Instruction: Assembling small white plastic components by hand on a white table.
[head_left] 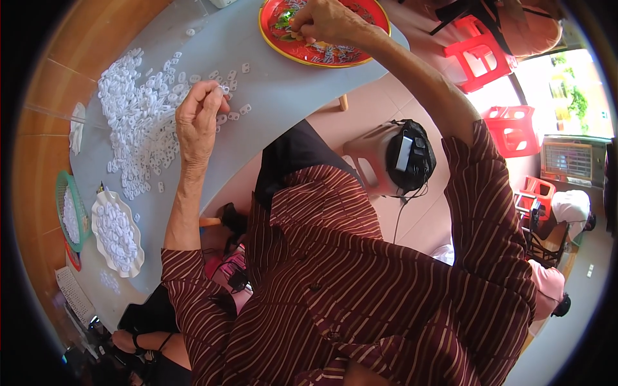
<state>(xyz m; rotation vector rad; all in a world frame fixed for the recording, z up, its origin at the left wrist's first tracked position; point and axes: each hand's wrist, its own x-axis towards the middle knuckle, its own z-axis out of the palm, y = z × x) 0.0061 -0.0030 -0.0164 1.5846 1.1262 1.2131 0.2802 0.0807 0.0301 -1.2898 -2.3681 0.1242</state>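
Note:
My left hand [198, 122] is raised over the grey table [270, 96], thumb and fingers pinched on a small white plastic piece [224, 89]. A large heap of similar white plastic pieces [145, 96], some showing two holes, spreads to the left of it, with several loose ones close by. My right hand [325, 22] reaches down into a round red tray [273, 46] with a yellow rim and a printed floral middle. Its fingers are bent together among small thin grey pieces [335, 53]. Whatever those fingertips hold is too small to make out.
A scalloped white dish [116, 235] and a green basket [64, 209], both with white pieces, sit at the left. Red stools [512, 132] stand at the right. A grey stool [367, 154] carries a black bag [411, 157]. Other people sit at right and lower left.

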